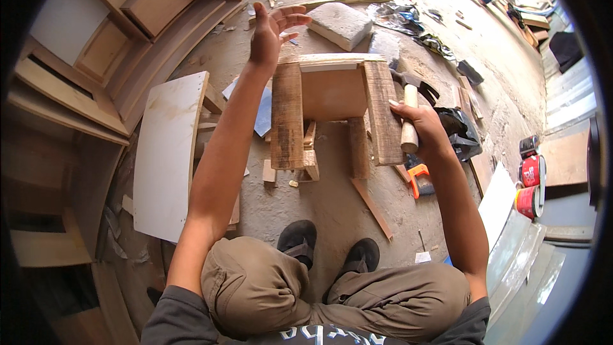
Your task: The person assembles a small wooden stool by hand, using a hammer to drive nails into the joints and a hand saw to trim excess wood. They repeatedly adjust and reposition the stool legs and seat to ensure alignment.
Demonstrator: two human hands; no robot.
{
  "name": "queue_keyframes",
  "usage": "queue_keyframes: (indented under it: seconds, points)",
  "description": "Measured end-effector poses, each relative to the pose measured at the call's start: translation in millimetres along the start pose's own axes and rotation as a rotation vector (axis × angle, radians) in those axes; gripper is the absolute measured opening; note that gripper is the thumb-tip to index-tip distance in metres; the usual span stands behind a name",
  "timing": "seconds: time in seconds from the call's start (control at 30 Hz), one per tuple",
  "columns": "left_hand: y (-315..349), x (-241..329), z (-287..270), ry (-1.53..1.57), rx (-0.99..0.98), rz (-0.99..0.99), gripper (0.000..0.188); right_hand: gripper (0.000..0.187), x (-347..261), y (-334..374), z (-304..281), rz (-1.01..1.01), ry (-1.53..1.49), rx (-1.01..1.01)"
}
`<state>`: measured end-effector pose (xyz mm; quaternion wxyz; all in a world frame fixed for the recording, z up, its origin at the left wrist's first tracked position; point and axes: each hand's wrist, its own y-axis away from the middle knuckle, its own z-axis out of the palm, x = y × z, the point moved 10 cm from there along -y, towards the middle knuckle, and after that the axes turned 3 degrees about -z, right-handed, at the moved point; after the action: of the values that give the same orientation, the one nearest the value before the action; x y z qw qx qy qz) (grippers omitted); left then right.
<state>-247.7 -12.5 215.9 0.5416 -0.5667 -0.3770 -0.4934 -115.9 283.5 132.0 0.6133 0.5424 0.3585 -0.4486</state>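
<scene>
Dusty floor (329, 204) beneath, littered around edges. Left hand (271, 33) raised, empty, fingers loosely spread. Right hand (426, 129) wrapped round handle of hammer (410, 118), close against right side of wooden frame (386, 124). Frame sits ahead, between forearms: side boards and inner panel (332, 96) already stand together; near side open, so judged part-built. Whether joints fully nailed, cannot tell. Farther out: orange-handled saw (416, 180), loose wood strip (371, 209), white panel (167, 153) at left, concrete block (340, 24) beyond.

Wooden frame (335, 97) looks rough; hammer handle (410, 115) looks smooth
</scene>
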Motion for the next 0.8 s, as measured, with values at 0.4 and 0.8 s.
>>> queue_keyframes:
  seconds: [0.4, 0.8]
  points:
    - [31, -25, 109, -1.285, -0.471, 0.016, 0.052, 0.027, 9, -3, -12, 0.027, -0.037, -0.018]
    - [28, -25, 92, -1.334, -0.328, 0.145, 0.023, 0.023, -69, 39, -4, -0.187, -0.113, 0.087]
